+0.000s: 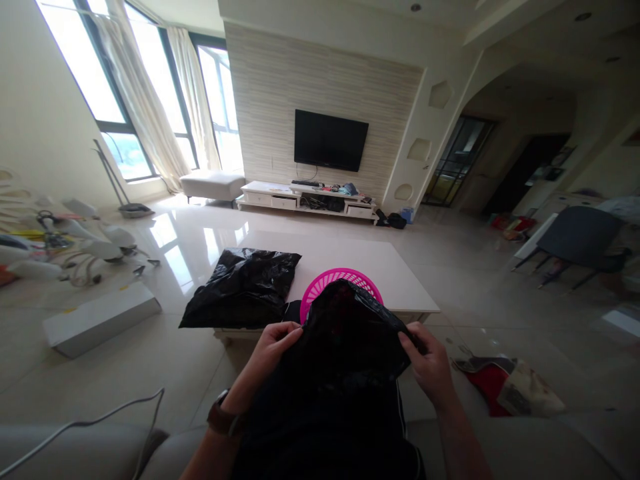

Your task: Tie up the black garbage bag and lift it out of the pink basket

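Note:
I hold a black plastic bag (350, 333) up in front of me with both hands. My left hand (275, 343) pinches its left edge, fingers closed on the plastic. My right hand (425, 360) grips the right edge the same way. Behind the bag a pink plastic basket (333, 277) stands on the white coffee table (395, 267), partly hidden by the bag. A second black plastic bag (245, 287) lies flat on the table's left end, overhanging the edge.
A white box (100, 317) lies on the floor at left, near clutter and cables. A red and white bag (505, 387) lies on the floor at right. A dark chair (580, 240) stands far right. A TV and low cabinet (305, 197) line the far wall.

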Tool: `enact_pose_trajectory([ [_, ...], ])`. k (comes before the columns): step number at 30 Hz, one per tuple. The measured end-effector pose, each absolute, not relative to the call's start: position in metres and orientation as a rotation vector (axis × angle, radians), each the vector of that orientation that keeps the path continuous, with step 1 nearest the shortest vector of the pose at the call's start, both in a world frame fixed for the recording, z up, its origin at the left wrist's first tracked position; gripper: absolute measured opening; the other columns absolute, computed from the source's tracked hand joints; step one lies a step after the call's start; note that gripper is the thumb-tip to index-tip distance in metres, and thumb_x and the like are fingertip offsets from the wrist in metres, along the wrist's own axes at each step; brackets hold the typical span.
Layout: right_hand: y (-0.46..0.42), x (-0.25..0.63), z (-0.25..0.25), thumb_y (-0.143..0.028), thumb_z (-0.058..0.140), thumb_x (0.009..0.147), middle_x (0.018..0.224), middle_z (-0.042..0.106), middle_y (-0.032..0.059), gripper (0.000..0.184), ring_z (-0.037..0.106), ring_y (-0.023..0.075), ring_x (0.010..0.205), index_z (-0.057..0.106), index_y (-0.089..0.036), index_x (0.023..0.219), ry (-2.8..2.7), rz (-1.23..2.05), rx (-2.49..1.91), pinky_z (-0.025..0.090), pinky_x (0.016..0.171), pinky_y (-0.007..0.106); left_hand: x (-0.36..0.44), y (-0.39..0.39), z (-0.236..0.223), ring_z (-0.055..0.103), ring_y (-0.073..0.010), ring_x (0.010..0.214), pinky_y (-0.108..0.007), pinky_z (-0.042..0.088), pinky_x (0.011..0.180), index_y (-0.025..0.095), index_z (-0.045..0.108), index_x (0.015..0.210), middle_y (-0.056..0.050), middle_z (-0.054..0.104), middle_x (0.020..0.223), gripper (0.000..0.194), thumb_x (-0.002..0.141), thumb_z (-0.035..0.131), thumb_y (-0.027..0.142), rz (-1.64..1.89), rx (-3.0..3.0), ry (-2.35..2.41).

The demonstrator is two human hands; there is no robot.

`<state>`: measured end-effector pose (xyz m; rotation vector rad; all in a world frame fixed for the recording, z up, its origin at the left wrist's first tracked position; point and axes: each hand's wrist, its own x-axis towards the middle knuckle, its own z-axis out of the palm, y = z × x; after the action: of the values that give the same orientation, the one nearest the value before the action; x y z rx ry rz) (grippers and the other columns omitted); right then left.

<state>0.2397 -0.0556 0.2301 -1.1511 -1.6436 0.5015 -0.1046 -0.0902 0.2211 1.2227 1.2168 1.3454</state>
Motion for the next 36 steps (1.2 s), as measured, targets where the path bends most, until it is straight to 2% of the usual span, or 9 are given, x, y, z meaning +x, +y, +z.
enact_pose_trajectory([
  [5, -0.061, 0.252, 0.246, -0.034, 0.07, 0.094, 0.095, 0.064, 0.0037, 0.013, 0.062, 0.0172, 0.085, 0.073, -0.021, 0.091, -1.582, 0.243, -1.081, 0.049, 0.074, 0.029, -0.117, -0.084, 0.219, 0.062, -0.0169, 0.076, -0.027, 0.05, 0.068, 0.02, 0.047, 0.063, -0.005, 0.072, 0.086, 0.041, 0.07, 0.084, 0.037, 1.392, 1.343, 1.223],
  [9, -0.065, 0.259, 0.251, -0.026, 0.069, 0.095, 0.099, 0.062, 0.0034, 0.01, 0.062, 0.0169, 0.087, 0.078, -0.024, 0.099, -1.539, 0.117, -1.056, 0.049, 0.074, 0.03, -0.124, -0.085, 0.226, 0.061, -0.0157, 0.075, -0.026, 0.05, 0.067, 0.021, 0.058, 0.078, 0.001, 0.065, 0.081, 0.029, 0.068, 0.083, 0.031, 1.61, 1.278, 1.372],
  [14, -0.066, 0.263, 0.256, -0.02, 0.064, 0.094, 0.097, 0.061, 0.0037, 0.019, 0.061, 0.0182, 0.09, 0.075, -0.024, 0.079, -1.516, -0.095, -1.089, 0.048, 0.08, 0.033, -0.135, -0.09, 0.236, 0.056, -0.0144, 0.073, -0.025, 0.048, 0.067, 0.021, 0.069, 0.096, 0.004, 0.057, 0.078, 0.029, 0.069, 0.077, 0.027, 1.847, 1.234, 1.634],
  [17, -0.063, 0.268, 0.255, -0.016, 0.057, 0.091, 0.096, 0.063, 0.0045, 0.022, 0.062, 0.0207, 0.093, 0.067, -0.023, 0.073, -1.575, -0.115, -1.154, 0.048, 0.086, 0.037, -0.142, -0.095, 0.244, 0.057, -0.0147, 0.073, -0.026, 0.05, 0.068, 0.021, 0.07, 0.102, 0.004, 0.054, 0.077, 0.033, 0.071, 0.078, 0.03, 1.785, 1.3, 1.597],
  [20, -0.06, 0.273, 0.253, -0.019, 0.057, 0.086, 0.091, 0.065, 0.0047, 0.013, 0.061, 0.0239, 0.093, 0.063, -0.024, 0.075, -1.715, -0.105, -1.256, 0.047, 0.087, 0.04, -0.145, -0.101, 0.252, 0.057, -0.0149, 0.071, -0.026, 0.05, 0.065, 0.022, 0.07, 0.105, 0.004, 0.054, 0.076, 0.033, 0.077, 0.078, 0.038, 1.648, 1.39, 1.507],
  [22, -0.059, 0.274, 0.252, -0.028, 0.061, 0.086, 0.087, 0.066, 0.0047, 0.011, 0.06, 0.026, 0.091, 0.062, -0.024, 0.077, -1.816, -0.084, -1.362, 0.046, 0.086, 0.041, -0.146, -0.104, 0.258, 0.057, -0.0146, 0.07, -0.026, 0.049, 0.064, 0.022, 0.071, 0.102, 0.004, 0.055, 0.075, 0.029, 0.081, 0.075, 0.04, 1.596, 1.464, 1.498],
  [26, -0.061, 0.267, 0.252, -0.049, 0.065, 0.089, 0.085, 0.07, 0.0059, 0.027, 0.062, 0.0283, 0.092, 0.066, -0.024, 0.077, -1.908, 0.046, -1.51, 0.046, 0.086, 0.042, -0.145, -0.11, 0.264, 0.064, -0.0171, 0.077, -0.03, 0.055, 0.074, 0.023, 0.073, 0.102, 0.002, 0.063, 0.079, 0.026, 0.081, 0.076, 0.038, 1.535, 1.623, 1.546],
  [31, -0.06, 0.247, 0.235, -0.052, 0.064, 0.091, 0.095, 0.076, 0.0071, 0.03, 0.07, 0.0264, 0.09, 0.073, -0.024, 0.091, -1.979, 0.363, -1.573, 0.05, 0.08, 0.037, -0.146, -0.111, 0.261, 0.068, -0.0195, 0.08, -0.034, 0.057, 0.076, 0.023, 0.076, 0.101, -0.001, 0.071, 0.087, 0.025, 0.082, 0.078, 0.04, 1.472, 1.775, 1.555],
  [36, -0.059, 0.225, 0.207, -0.051, 0.068, 0.09, 0.094, 0.077, 0.005, 0.028, 0.071, 0.0239, 0.087, 0.074, -0.024, 0.096, -2.161, 0.753, -1.567, 0.049, 0.078, 0.034, -0.147, -0.113, 0.261, 0.068, -0.0199, 0.078, -0.033, 0.057, 0.073, 0.024, 0.077, 0.097, -0.002, 0.074, 0.088, 0.021, 0.082, 0.078, 0.039, 1.498, 1.824, 1.592],
])
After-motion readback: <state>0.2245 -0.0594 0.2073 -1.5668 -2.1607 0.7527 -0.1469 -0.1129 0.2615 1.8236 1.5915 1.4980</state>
